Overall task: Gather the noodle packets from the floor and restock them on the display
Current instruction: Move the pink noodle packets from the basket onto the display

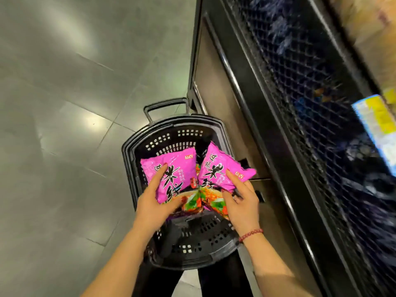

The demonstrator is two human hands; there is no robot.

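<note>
Two pink noodle packets with black characters are held above a black plastic basket (137, 146) on the floor. My left hand (153, 200) grips the left packet (177, 168) by its lower edge, thumb on its front. My right hand (242, 202) grips the right packet (220, 168), which tilts toward the display. The two packets touch at their inner lower edges. Whether more packets lie under them in the basket is hidden.
The basket has a pull handle (165, 106) at its far end. A dark display unit (235, 103) with a black wire-mesh front (321, 125) runs along the right; blurred packaged goods (377, 125) sit on it. Grey tiled floor (64, 125) lies to the left.
</note>
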